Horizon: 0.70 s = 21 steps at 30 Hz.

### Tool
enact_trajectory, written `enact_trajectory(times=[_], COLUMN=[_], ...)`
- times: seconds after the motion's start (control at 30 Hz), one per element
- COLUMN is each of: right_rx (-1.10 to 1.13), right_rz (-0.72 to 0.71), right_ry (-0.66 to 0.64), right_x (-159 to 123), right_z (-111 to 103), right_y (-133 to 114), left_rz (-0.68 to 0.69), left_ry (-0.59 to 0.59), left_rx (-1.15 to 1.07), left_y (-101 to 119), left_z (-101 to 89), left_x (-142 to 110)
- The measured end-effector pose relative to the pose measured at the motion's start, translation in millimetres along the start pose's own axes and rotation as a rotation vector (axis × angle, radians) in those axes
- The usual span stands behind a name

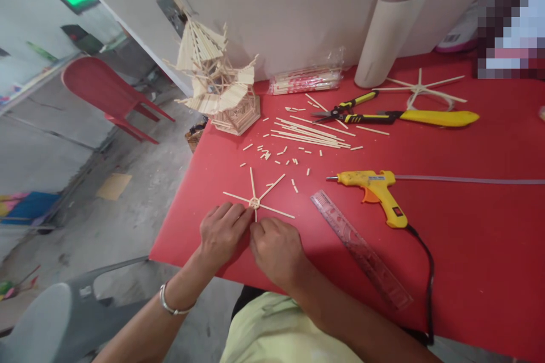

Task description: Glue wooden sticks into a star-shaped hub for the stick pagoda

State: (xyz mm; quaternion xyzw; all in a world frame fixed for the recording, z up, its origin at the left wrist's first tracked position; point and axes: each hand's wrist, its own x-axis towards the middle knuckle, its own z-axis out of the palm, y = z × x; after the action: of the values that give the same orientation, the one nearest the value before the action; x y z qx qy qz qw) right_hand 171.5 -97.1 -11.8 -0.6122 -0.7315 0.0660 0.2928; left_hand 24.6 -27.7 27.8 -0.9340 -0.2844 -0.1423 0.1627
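On the table in front of me lies a spoked frame of thin pale wooden sticks, with a small ring-like hub at its centre. My left hand has curled fingers, their tips at the frame's near side, just beside the hub. Close by on the right, my right hand is closed, thumb and forefinger around the end of the spoke that points toward me. Both hands partly hide that spoke. Short cut stick pieces are scattered beyond the frame, near a bundle of longer sticks.
Right of my hands are a clear ruler and a yellow glue gun with a black cord. Farther back are yellow-black cutters, another spoked frame, a bagged stick pack, a white bottle and a stick pagoda.
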Motion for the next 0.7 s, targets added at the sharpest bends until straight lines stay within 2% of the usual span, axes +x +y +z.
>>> enact_trajectory(times=[0.37,0.7], right_rx=[-0.006,0.002], right_rz=[0.003,0.004], right_ry=[-0.057,-0.043], right_x=[0.4,-0.4], right_z=[-2.1,-1.2], right_y=[0.3,0.9], left_rz=[-0.103,-0.263], left_ry=[0.061,0.141], left_rx=[-0.114,-0.350], left_y=[2.0,4.3], left_z=[5.7,7.5], left_x=[-6.0,-8.2])
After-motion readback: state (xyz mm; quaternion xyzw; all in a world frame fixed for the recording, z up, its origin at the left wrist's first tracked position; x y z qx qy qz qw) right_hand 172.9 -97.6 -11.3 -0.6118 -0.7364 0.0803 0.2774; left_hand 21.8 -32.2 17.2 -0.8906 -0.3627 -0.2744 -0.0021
